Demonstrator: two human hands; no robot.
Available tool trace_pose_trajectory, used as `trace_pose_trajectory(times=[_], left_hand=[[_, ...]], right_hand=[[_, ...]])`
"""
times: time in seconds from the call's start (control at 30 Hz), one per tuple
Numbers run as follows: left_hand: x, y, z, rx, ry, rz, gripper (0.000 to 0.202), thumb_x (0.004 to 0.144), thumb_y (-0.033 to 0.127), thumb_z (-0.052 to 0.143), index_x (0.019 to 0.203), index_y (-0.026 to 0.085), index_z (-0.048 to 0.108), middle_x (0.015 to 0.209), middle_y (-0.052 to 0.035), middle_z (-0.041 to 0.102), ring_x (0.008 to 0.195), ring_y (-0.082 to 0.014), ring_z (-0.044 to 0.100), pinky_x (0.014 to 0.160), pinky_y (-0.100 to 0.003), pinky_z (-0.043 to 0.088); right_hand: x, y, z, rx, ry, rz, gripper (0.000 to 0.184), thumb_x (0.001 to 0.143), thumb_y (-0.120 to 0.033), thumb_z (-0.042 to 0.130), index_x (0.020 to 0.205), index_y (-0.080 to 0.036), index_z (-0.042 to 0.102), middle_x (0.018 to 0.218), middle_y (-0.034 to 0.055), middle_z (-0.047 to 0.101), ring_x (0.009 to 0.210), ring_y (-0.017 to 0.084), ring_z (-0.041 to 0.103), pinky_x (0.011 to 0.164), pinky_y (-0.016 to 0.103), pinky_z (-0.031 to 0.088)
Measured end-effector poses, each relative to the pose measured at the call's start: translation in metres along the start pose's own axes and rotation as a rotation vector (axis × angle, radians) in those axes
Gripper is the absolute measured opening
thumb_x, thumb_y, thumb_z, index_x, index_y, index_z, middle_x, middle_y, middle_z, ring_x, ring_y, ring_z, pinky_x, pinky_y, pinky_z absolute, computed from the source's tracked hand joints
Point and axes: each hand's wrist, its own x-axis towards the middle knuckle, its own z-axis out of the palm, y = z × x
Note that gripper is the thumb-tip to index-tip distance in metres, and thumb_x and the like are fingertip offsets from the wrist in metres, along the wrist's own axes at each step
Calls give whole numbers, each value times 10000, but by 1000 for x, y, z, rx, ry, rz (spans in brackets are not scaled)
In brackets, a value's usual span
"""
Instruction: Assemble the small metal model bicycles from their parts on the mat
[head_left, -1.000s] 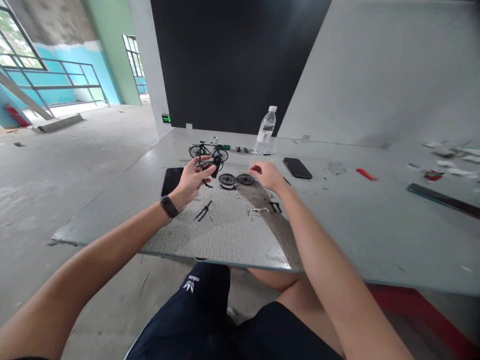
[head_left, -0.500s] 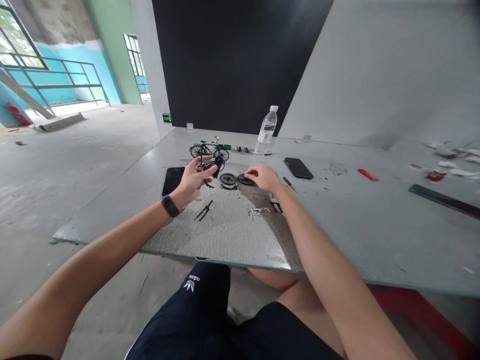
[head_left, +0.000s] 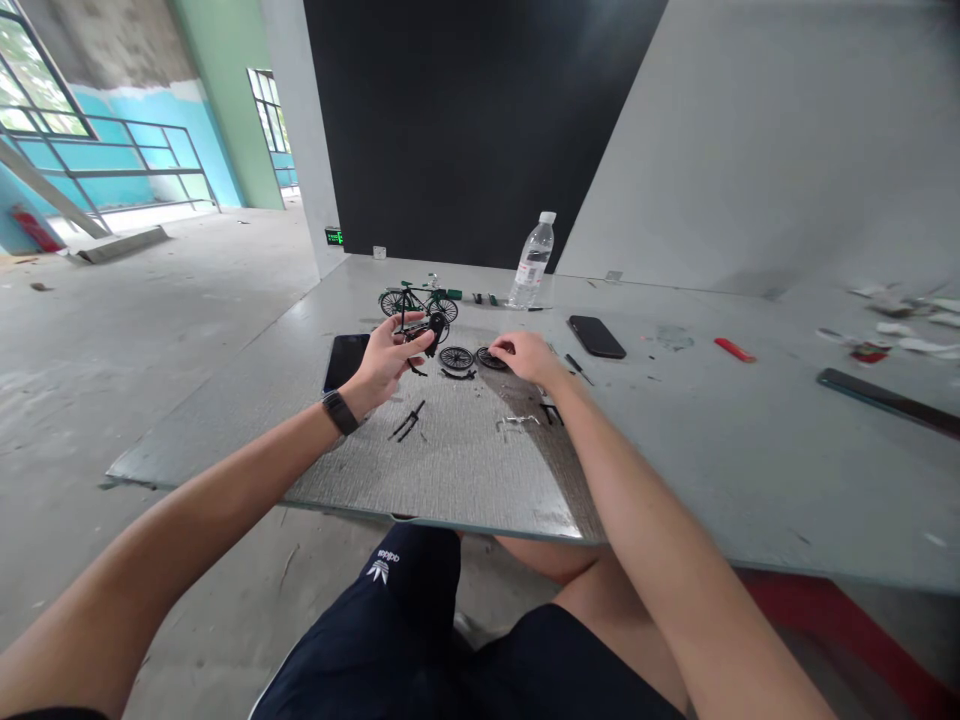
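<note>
My left hand (head_left: 386,356) is raised over the grey mat (head_left: 450,460), fingers closed on a small black bicycle-frame part (head_left: 429,330). My right hand (head_left: 525,355) rests on the mat with its fingers pinching the right of two small spoked wheels (head_left: 491,357). The other wheel (head_left: 456,357) lies just left of it, untouched. A black fork piece (head_left: 407,421) lies on the mat below my left hand. Small silver and black parts (head_left: 517,422) lie near my right wrist. An assembled green model bicycle (head_left: 418,298) stands behind my left hand.
A plastic water bottle (head_left: 532,261) stands at the back. A black phone (head_left: 596,336) lies right of my hands, a dark tablet (head_left: 345,360) on the left. A small screwdriver (head_left: 577,368), a red object (head_left: 733,349) and a long dark bar (head_left: 889,400) lie to the right.
My right hand has moved left and down onto the right wheel and closed its fingers on it. My left hand has kept its hold and barely moved.
</note>
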Motion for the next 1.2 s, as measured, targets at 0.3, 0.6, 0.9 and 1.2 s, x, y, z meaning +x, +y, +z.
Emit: trace_pose_trajectory(times=[0.3,0.6,0.9,1.2], left_hand=[[-1,1,1,-6,2,-7,388,815,223,820,1156,207,635,875,-49,706,817,-155,685,659,-245,484],[0,1,1,-6,-2,-11,424,809,236,828,1181,194,628,878,-50,707,834,-162,688,676,-252,485],[0,0,0,1,-7,-9,418,817,236,822,1184,196,626,903,-50,706,840,-161,693,674,-252,480],[-1,1,1,-5,-7,-12,413,819,221,813,1186,191,625,903,-51,702,841,-158,688,668,-247,475]], right_hand=[[0,1,3,7,32,15,202,960,-298,566,956,-195,739,953,97,765,836,219,658,787,336,464],[1,0,2,-21,51,20,210,975,-296,556,966,-180,732,952,97,762,830,213,656,779,329,460],[2,-4,3,-202,-30,60,333,977,-423,573,1161,-193,729,1176,130,744,1073,310,656,888,416,476],[6,4,11,-173,-25,93,361,976,-387,597,1276,-198,664,1219,154,718,1156,332,632,945,442,472]])
